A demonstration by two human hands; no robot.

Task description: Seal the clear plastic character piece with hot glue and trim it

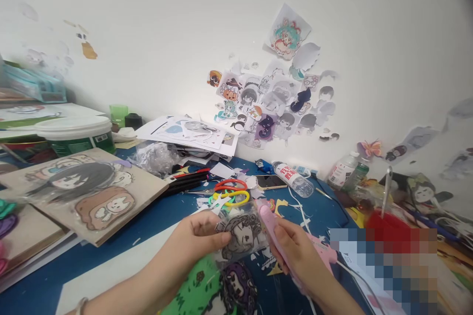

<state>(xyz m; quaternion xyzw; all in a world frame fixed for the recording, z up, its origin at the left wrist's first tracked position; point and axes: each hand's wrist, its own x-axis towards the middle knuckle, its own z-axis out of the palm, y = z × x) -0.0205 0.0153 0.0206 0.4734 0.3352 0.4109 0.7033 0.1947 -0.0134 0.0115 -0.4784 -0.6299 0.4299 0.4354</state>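
Sticker cutout (242, 234), a glossy cartoon face w/ dark hair sealed in clear film, sits low centre of view, just above a cluttered blue surface (155, 216). Left hand (195, 241) is pinched on its left edge, thumb on top. Right hand (295, 251) is closed round a pink glue gun (275, 234), a smooth plastic barrel w/ rounded nozzle touching or nearly touching the cutout's right edge; white cord trails off toward the lower right.

Risks, as a judgement: hot tip so near thin film could warp or melt it; fingers of the left hand sit close to the nozzle, so a slip could burn them; the cord may snag loose paper scraps.

Around the hands: scissors (231, 192) w/ red, yellow & green loop handles just beyond the cutout, a phone (270, 181) lying flat, a clear plastic bottle (293, 178) on its side w/ red label. Left, a flat cardboard board (88, 197) bearing matte cartoon cutouts. Below the hands, a green felt-like piece (195, 290) & a purple-haired figure (240, 285). White wall (148, 34) behind carries many small character stickers. Lower right is pixelated, unreadable
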